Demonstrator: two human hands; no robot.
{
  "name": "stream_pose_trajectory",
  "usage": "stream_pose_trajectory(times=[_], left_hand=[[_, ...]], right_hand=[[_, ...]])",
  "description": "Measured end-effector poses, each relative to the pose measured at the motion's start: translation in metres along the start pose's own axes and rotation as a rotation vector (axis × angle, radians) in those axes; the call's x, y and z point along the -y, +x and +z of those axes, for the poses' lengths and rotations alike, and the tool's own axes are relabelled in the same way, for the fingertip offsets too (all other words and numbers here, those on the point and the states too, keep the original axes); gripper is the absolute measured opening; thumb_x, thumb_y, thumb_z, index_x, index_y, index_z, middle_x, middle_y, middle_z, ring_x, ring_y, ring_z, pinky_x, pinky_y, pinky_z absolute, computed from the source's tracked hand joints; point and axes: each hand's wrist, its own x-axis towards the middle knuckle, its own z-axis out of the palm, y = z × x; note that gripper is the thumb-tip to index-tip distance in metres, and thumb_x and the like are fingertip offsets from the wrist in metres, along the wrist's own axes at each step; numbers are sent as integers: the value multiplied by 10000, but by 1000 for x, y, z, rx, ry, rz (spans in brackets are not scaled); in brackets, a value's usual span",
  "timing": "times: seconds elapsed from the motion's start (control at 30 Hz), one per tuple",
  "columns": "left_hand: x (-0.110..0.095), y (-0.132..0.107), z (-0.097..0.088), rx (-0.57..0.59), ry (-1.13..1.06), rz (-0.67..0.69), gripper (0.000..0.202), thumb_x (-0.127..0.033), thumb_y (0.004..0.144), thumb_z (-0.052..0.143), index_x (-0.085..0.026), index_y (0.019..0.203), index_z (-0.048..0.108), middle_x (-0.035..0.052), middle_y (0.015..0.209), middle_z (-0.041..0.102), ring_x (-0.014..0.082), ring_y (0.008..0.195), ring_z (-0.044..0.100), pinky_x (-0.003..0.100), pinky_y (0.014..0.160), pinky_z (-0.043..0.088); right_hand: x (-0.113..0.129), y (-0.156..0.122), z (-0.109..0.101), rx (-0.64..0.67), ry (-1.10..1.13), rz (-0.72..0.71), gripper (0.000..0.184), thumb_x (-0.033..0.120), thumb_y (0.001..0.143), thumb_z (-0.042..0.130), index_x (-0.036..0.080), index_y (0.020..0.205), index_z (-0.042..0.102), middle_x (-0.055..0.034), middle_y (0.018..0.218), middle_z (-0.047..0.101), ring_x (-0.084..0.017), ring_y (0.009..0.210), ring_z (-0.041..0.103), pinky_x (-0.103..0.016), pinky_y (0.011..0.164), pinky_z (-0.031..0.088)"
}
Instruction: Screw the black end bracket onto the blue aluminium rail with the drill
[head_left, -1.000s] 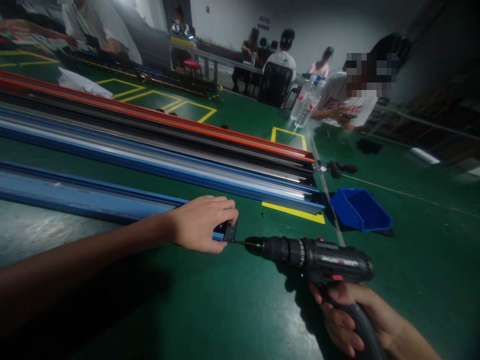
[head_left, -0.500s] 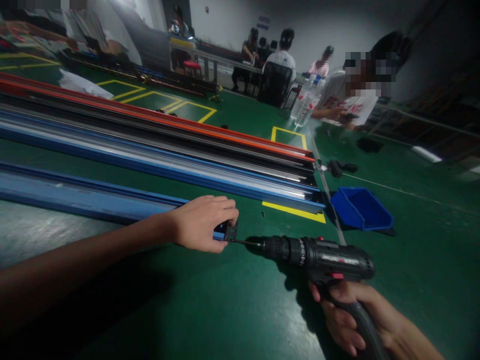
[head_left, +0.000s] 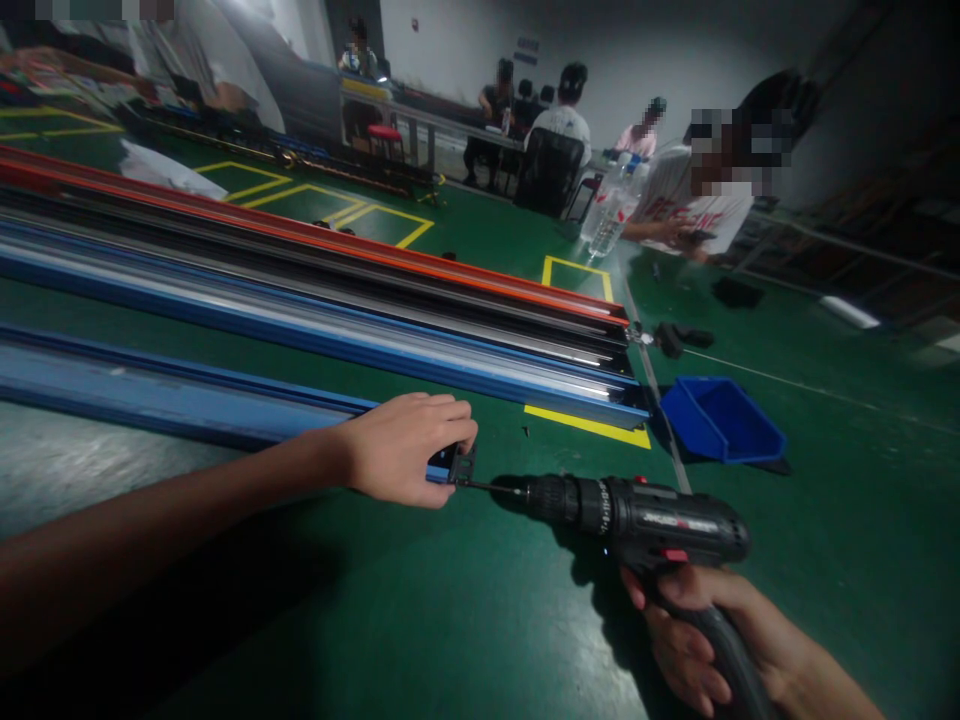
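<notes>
My right hand (head_left: pixel 697 630) is wrapped round the grip of a black cordless drill (head_left: pixel 667 520), whose long thin bit points left. The bit's tip meets a small black end bracket (head_left: pixel 464 466) at the near end of a blue metal rail (head_left: pixel 225 395). Over that end, my left hand (head_left: pixel 412 445) is closed round the rail, with its fingers curled over the top and the thumb below, close to the bracket. The palm hides part of the rail's end. A small light shows on the drill below its body.
Beyond lie long blue, black and orange rails (head_left: pixel 375 250) side by side on the green tabletop (head_left: pixel 420 610). A blue bin (head_left: pixel 724 425) sits at the right. Plastic bottles (head_left: pixel 611 215) stand farther back, near a person in a white shirt (head_left: pixel 694 195). Other people sit behind.
A small light now shows on the drill. Both hands, the bit and the rail stay in nearly the same place.
</notes>
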Motion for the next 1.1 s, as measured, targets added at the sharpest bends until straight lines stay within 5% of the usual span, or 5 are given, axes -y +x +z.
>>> stream_pose_trajectory(times=[1.1], left_hand=[[1,0,1,-5,0,7,244,-335,761,701,-221,957,612,25,964,612,226,896,589,354,780,420]], right_hand=[[0,0,1,0,-13,-8,248,355,864,620,128,962,634,45,525,515,-87,375,462,-245,469,499]])
